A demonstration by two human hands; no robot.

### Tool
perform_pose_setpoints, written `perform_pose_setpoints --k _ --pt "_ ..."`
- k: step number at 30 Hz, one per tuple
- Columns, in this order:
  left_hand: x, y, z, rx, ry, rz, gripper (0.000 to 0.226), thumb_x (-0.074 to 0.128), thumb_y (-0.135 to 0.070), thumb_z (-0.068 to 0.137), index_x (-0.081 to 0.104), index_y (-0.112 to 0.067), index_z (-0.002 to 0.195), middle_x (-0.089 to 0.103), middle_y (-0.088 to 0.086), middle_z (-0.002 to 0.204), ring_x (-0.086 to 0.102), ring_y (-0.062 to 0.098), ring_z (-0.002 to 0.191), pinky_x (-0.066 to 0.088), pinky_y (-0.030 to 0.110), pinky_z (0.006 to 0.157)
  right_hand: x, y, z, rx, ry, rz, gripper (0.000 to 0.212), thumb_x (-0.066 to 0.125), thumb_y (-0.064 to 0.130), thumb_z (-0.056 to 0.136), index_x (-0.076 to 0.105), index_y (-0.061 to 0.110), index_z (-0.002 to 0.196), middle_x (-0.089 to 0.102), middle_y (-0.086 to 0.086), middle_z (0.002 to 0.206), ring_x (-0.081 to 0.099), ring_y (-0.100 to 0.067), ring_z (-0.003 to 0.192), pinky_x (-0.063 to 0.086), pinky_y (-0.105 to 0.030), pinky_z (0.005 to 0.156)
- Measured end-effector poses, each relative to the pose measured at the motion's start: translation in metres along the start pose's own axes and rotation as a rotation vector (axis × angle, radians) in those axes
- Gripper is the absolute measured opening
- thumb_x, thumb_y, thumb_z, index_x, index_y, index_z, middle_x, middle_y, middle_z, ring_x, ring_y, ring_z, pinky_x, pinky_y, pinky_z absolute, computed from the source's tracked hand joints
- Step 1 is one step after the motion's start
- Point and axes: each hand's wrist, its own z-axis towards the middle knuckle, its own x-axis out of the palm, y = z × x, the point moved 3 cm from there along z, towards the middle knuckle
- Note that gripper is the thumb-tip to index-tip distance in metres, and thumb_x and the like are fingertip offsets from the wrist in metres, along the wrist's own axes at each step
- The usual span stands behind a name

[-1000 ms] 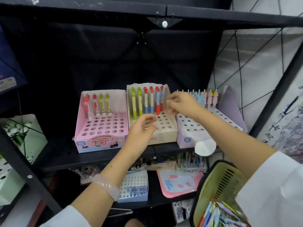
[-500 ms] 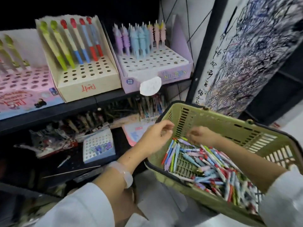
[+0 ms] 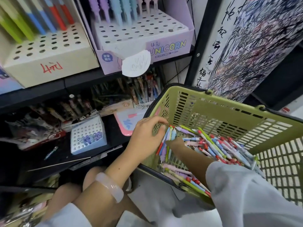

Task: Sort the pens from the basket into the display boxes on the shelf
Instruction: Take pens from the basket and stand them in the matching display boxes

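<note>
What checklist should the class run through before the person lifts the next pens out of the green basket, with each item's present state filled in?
1. Left hand grips a bundle of pens: ok.
2. Right hand has a pen: cannot tell, the bundle hides its fingers.
3. Green basket still holds loose pens: ok.
4. UNICORN box has free holes: ok.
5. Cream box has free holes: ok.
6. Bundle is one pen type: not ok, colours are mixed.

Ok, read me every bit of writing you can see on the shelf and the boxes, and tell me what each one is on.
"UNICORN": front of the lilac display box, with a handwritten "4" and a character above it.
Red handwritten "4" plus a character: front of the cream display box.
Round blue sticker on the lilac box: too small.
Lower shelf price tags: unreadable.
Black brush characters on the scribbled panel: unreadable.
</note>
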Motion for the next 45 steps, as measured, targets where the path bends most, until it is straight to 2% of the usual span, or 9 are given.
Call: perform_pose_setpoints --k 4,7,16,21,26,31,34,41,45 --pt "-0.002 0.004 0.001 -0.090 0.000 -0.149 0.018 0.053 -0.013 0.090 0.062 -0.028 0.094 0.058 -0.030 0.083 0.051 -0.004 0.076 0.041 0.019 0.080 0.019 0.011 0.007 0.072 0.031 0.047 0.024 0.052 0.023 0.094 0.054 -0.001 0.094 0.049 -0.008 0.067 0.046 -0.017 0.055 0.043 -0.028 0.062" --pt "-0.001 0.007 0.001 -0.111 0.008 -0.177 0.026 0.052 -0.014 0.090 0.058 -0.039 0.089 0.058 -0.029 0.100 0.051 -0.001 0.108 0.037 0.021 0.094 0.029 0.017 0.015 0.128 0.057 0.183 0.031 0.043 0.026 0.098 0.045 -0.003 0.110 0.060 -0.019 0.086 0.054 -0.025 0.062 0.046 -0.029 0.055" --pt "-0.003 0.009 0.002 -0.115 -0.005 -0.204 0.022 0.052 -0.012 0.089 0.062 -0.031 0.090 0.062 -0.025 0.097 0.055 -0.004 0.098 0.036 0.000 0.080 0.017 0.014 0.002 0.091 0.062 0.331 0.012 0.049 0.008 0.091 0.042 0.006 0.081 0.048 -0.013 0.066 0.046 -0.021 0.055 0.037 -0.028 0.050" --pt "-0.001 0.007 0.004 -0.147 0.003 -0.206 0.022 0.048 -0.011 0.092 0.059 -0.030 0.090 0.064 -0.014 0.099 0.061 0.035 0.089 0.045 0.025 0.069 -0.023 0.035 -0.053 -0.195 0.035 0.480 0.021 0.048 0.010 0.095 0.042 0.009 0.075 0.045 -0.010 0.063 0.045 -0.020 0.055 0.041 -0.029 0.050" --pt "-0.002 -0.008 0.008 -0.207 0.047 -0.359 0.016 0.045 -0.016 0.096 0.052 -0.030 0.101 0.059 -0.009 0.101 0.059 0.003 0.090 0.041 0.004 0.072 -0.049 0.076 -0.132 -0.610 0.111 0.593 0.008 0.049 0.022 0.096 0.052 0.015 0.094 0.051 0.000 0.061 0.051 -0.007 0.048 0.045 -0.022 0.047" --pt "-0.014 -0.033 0.004 -0.313 0.074 -0.852 0.024 0.050 -0.048 0.086 0.058 -0.032 0.101 0.060 -0.012 0.065 0.049 0.001 0.051 0.038 0.014 0.047 -0.048 0.111 -0.196 -0.867 0.175 0.359 0.012 0.046 0.020 0.096 0.054 0.015 0.102 0.059 0.002 0.064 0.056 -0.009 0.056 0.045 -0.020 0.048" --pt "-0.039 -0.037 0.002 -0.240 0.012 -0.871 0.029 0.063 -0.039 0.078 0.058 -0.027 0.103 0.064 -0.012 0.068 0.054 0.004 0.056 0.038 0.018 0.048 -0.042 0.131 -0.214 -0.907 0.207 0.265 0.011 0.044 0.010 0.094 0.055 0.013 0.098 0.057 0.006 0.058 0.053 -0.005 0.051 0.044 -0.019 0.046" --pt "-0.094 -0.034 -0.005 -0.334 -0.411 -0.874 0.011 0.061 -0.012 0.087 0.061 -0.018 0.097 0.066 0.009 0.086 0.064 0.018 0.082 0.049 0.028 0.071 -0.008 0.185 -0.246 -1.010 0.217 -0.070 0.021 0.047 0.007 0.089 0.063 0.005 0.102 0.068 -0.019 0.092 0.066 -0.026 0.088 0.052 -0.047 0.086" --pt "-0.129 -0.027 -0.009 -0.373 -0.601 -0.875 0.004 0.060 -0.015 0.087 0.062 -0.018 0.085 0.068 0.011 0.082 0.067 0.019 0.080 0.053 0.029 0.073 0.016 0.212 -0.262 -1.047 0.196 -0.185 0.026 0.045 0.015 0.089 0.059 0.007 0.111 0.065 -0.013 0.104 0.064 -0.021 0.098 0.051 -0.041 0.089"
